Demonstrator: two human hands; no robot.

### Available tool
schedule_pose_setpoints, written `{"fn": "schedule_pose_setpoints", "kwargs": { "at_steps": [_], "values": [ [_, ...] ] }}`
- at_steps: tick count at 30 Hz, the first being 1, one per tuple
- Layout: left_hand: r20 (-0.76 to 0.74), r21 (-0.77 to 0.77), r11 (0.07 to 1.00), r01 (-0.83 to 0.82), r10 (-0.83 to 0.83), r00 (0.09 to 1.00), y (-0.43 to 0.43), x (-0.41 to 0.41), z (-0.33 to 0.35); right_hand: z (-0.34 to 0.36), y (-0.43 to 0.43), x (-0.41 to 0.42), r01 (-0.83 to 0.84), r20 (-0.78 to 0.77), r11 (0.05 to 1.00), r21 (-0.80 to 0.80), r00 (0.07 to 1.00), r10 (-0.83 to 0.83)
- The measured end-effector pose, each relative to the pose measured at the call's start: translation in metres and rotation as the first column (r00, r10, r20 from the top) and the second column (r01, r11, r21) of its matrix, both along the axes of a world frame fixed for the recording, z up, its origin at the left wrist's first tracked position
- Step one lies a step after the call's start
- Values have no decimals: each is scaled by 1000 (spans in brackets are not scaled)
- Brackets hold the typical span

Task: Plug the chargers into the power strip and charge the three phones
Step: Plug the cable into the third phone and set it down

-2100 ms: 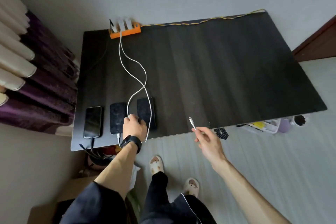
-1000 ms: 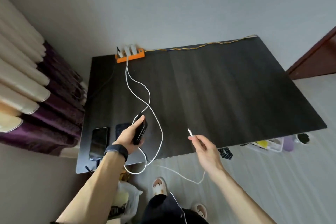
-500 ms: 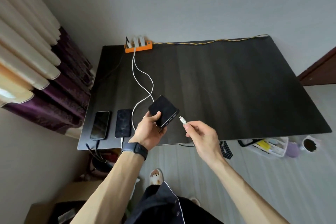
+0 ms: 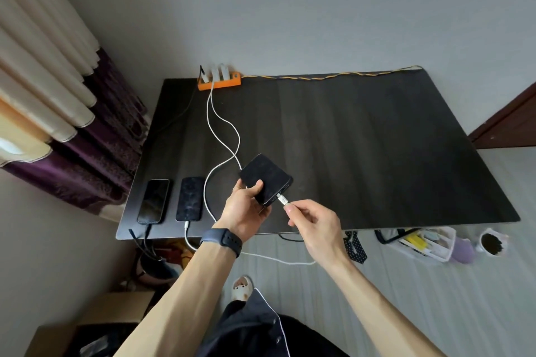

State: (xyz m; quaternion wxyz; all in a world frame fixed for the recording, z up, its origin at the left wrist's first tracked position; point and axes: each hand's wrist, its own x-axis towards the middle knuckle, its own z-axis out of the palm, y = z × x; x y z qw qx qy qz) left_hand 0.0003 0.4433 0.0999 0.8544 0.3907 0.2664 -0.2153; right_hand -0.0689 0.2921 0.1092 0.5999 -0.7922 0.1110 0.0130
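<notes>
- Far left of the dark wood-grain worktop (image 4: 377, 139), the glossy black slab phone (image 4: 153, 200) lies flat near the front edge. A dark cable goes into its bottom end, so I'd call that one sorted.
- Just beside it lies the black phone with the speckled face (image 4: 190, 199), with a thin white cable (image 4: 188, 236) in its bottom end. That looks done too.
- At the back edge, the orange plastic power strip (image 4: 219, 83) has the chargers (image 4: 216, 74) standing in it, so the plugging-in part looks finished as far as I can see.
- My left hand (image 4: 246, 209), the one with the dark wristband (image 4: 222, 240), grips the third phone, a matte black one (image 4: 265, 178). My thumb lies across its face and my fingers curl underneath. It's held up off the worktop and tilted, with the port end facing my other hand.
- The small silver-tipped white connector (image 4: 282, 199) sits right at that phone's bottom edge. I can't tell for sure, but it doesn't look seated.
- My right hand (image 4: 314, 222) pinches the connector's back end between thumb and fingertip, with the other fingers loosely curled. Its cable trails down below the worktop's front edge.
- What's left, I reckon: push the connector home and lay this phone down next to the other two.
</notes>
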Motion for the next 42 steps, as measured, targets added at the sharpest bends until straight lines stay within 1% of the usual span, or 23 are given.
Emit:
{"fn": "schedule_pose_setpoints", "kwargs": {
  "at_steps": [3, 7, 12, 14, 17, 20, 23, 26, 28, 30, 31, 32, 34, 35, 36, 38, 40, 42],
  "values": [
    [10, 34, 999, -7, 7, 1000, -2, -1, 1, 0, 1, -2, 22, -11, 999, -23, 1000, -22],
    [86, 107, 994, -14, 4, 996, -3, -5, 1, 0, 1, -6, 67, -14, 995, -74, 998, -68],
    [179, 204, 977, -57, 20, 984, -9, -15, -4, -2, 3, -7, 91, -77, 983, -159, 992, -104],
    [194, 245, 967, -70, 21, 981, -11, -18, -7, -3, 3, -7, 87, -99, 983, -162, 990, -104],
    [197, 277, 956, -95, 40, 980, -14, -23, -12, -7, 2, -6, 58, -112, 987, -146, 991, -75],
    [195, 305, 946, -107, 48, 980, -15, -25, -16, -16, 1, -4, 22, -124, 986, -166, 991, -43],
    [222, 355, 930, -95, 15, 975, -13, -25, -22, -30, 6, -8, -14, -142, 984, -176, 990, -11],
    [220, 396, 916, -65, -26, 975, -11, -21, -29, -43, 19, -16, -38, -172, 992, -123, 985, 16],
    [221, 452, 892, -20, -90, 971, -6, -16, -31, -49, 27, -19, -144, -221, 984, -105, 968, 119],
    [203, 502, 864, 53, -177, 963, 3, -13, -32, -53, 30, -17, -339, -317, 935, -100, 902, 293],
    [181, 522, 848, 93, -217, 959, 8, -13, -34, -55, 30, -14, -449, -386, 888, -102, 840, 381],
    [143, 547, 827, 132, -247, 958, 16, -13, -37, -58, 28, -9, -560, -466, 821, -111, 759, 455],
    [46, 593, 781, 195, -275, 960, 31, -13, -46, -64, 24, 2, -739, -609, 655, -158, 595, 524],
    [-4, 607, 765, 217, -271, 963, 40, -12, -55, -70, 23, 10, -795, -660, 580, -177, 533, 529],
    [-45, 613, 755, 233, -261, 964, 50, -11, -61, -76, 23, 17, -827, -694, 524, -203, 499, 519],
    [-100, 624, 741, 247, -238, 966, 68, -8, -72, -88, 26, 32, -844, -739, 464, -270, 490, 462],
    [-131, 633, 733, 247, -212, 968, 84, -7, -81, -98, 33, 48, -829, -756, 460, -319, 515, 405],
    [-159, 625, 742, 243, -184, 970, 101, -2, -91, -105, 46, 68, -806, -740, 460, -373, 558, 377]
  ]
}}
